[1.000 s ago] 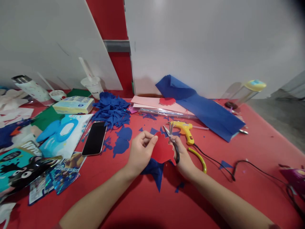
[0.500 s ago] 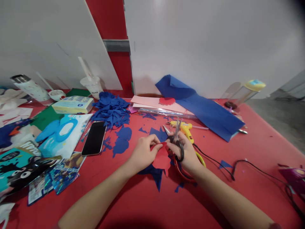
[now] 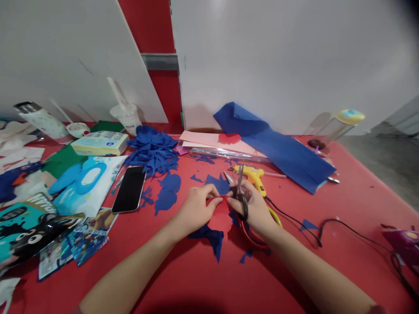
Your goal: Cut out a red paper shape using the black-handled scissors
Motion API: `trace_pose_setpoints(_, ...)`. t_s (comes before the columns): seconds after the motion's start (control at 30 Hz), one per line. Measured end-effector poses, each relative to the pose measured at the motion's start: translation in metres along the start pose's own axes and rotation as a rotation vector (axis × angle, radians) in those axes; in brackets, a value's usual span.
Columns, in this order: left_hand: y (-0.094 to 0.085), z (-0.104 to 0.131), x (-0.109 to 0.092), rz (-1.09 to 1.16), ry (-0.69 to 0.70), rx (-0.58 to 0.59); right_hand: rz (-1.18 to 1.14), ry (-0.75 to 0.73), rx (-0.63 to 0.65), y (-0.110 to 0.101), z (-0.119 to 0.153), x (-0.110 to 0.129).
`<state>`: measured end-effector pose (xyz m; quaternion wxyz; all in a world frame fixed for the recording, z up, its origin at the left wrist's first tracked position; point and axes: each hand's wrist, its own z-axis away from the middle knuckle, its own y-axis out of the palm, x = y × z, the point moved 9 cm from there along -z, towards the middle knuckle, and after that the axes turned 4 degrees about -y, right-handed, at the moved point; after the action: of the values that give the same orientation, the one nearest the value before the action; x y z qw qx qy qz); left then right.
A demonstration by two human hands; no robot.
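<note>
My left hand (image 3: 199,209) pinches the top edge of a red paper cutout (image 3: 218,219) between thumb and fingers. Opposite it, my right hand (image 3: 253,209) has a pair of black-handled scissors (image 3: 243,198) hooked on its fingers, blades pointing away from me. The thumb and fingertips of that hand also meet the cutout's edge. Under my right hand lies a second pair of scissors with red and yellow handles (image 3: 276,216). Dark blue scraps (image 3: 212,237) lie beneath the cutout, partly covered by it.
A yellow glue gun (image 3: 253,173) lies beyond my right hand, its black cord (image 3: 294,219) running right. Blue cutouts (image 3: 167,192), a phone (image 3: 129,189) and a heap of blue pieces (image 3: 152,148) are to the left. A long blue sheet (image 3: 284,152) leans at the back.
The red cutout has tilted, and its lower lobes no longer hang toward me. My right hand has turned slightly and shifted left, bringing the scissor blades closer together in view.
</note>
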<state>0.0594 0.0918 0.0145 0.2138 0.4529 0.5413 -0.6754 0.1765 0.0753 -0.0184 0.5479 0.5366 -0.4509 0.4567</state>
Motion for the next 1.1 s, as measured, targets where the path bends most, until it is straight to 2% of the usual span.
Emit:
trace_pose_setpoints(0.17,0.001,0.0,0.003,-0.002,-0.003,0.015,0.054,-0.038,-0.011,-0.003,-0.001,-0.002)
trace_pose_setpoints(0.4,-0.009,-0.004,0.018,0.077,-0.119,-0.024,0.099,-0.107,-0.191,-0.018,0.001,0.01)
trace_pose_setpoints(0.5,-0.015,-0.006,0.021,0.129,-0.147,-0.046,0.09,-0.107,-0.192,-0.018,0.003,0.011)
trace_pose_setpoints(0.63,-0.019,-0.007,0.021,0.112,-0.165,-0.044,0.021,-0.096,-0.12,-0.013,0.004,0.005)
trace_pose_setpoints(0.73,-0.017,-0.005,0.02,0.136,-0.181,0.001,-0.032,-0.077,-0.084,-0.01,0.007,-0.002)
trace_pose_setpoints(0.93,-0.002,-0.002,0.02,0.337,-0.183,0.176,0.056,-0.082,-0.102,-0.012,0.017,-0.006)
trace_pose_setpoints(1.1,0.008,0.0,0.025,0.473,-0.248,0.283,-0.009,-0.018,-0.112,-0.014,0.022,-0.022)
